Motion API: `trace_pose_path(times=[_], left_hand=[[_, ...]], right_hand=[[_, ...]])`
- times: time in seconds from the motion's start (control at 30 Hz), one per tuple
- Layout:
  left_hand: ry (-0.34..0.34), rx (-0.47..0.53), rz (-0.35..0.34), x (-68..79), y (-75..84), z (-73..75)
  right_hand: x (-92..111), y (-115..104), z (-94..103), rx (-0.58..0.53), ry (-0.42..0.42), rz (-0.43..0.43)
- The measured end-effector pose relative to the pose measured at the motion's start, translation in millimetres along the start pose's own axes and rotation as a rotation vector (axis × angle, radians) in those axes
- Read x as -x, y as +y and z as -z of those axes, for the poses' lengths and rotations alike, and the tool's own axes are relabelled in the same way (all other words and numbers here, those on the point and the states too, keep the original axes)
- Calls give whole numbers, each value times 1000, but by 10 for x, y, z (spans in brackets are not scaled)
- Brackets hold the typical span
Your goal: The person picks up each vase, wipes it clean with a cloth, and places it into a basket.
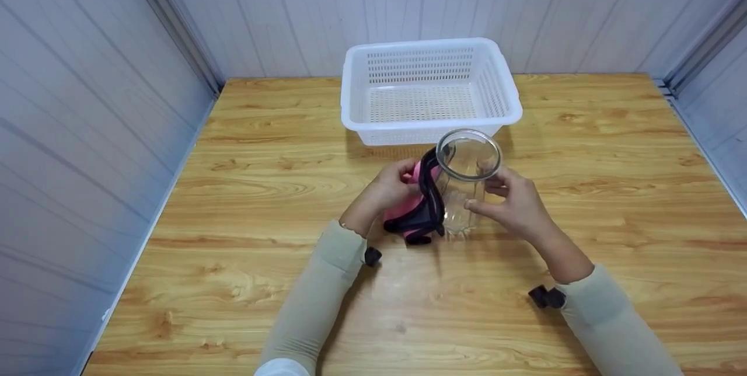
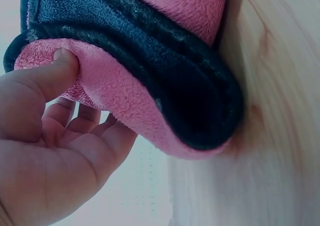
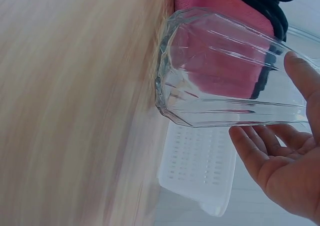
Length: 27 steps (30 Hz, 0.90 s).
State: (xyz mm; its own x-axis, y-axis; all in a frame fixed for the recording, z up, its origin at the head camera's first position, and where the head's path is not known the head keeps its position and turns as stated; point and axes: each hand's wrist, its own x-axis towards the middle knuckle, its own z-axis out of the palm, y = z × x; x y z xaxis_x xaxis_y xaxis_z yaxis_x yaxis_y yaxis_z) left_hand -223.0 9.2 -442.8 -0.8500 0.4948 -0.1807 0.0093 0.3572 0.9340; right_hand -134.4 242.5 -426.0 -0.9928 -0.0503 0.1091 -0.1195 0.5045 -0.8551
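Observation:
A clear glass jar with a round rim and faceted sides is in my right hand, thumb on the near side and fingers behind. In the right wrist view the jar appears upright, its base at or just above the wood. My left hand pinches a folded pink cloth with dark edging to the left of the jar. The left wrist view shows the thumb pressing the pink plush side of the cloth, fingers behind it. Jar and cloth are side by side; whether they touch I cannot tell.
Behind the hands a white perforated plastic basket stands on the wooden table near the back wall. Pale panel walls enclose the table on the left, back and right.

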Motion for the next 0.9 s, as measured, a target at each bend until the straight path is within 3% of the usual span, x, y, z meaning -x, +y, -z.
trace_pose_path(times=[0.3, 0.4, 0.6, 0.9], left_hand=[[-8, 18, 73, 22, 14, 4], [-17, -38, 36, 48, 55, 5], [-38, -250, -82, 101, 133, 32], [-15, -183, -126, 129, 218, 21]], right_hand=[[-3, -5, 4, 2, -22, -33], [-5, -2, 11, 5, -18, -39], [2, -7, 10, 43, 9, -20], [5, -14, 17, 40, 24, 7]])
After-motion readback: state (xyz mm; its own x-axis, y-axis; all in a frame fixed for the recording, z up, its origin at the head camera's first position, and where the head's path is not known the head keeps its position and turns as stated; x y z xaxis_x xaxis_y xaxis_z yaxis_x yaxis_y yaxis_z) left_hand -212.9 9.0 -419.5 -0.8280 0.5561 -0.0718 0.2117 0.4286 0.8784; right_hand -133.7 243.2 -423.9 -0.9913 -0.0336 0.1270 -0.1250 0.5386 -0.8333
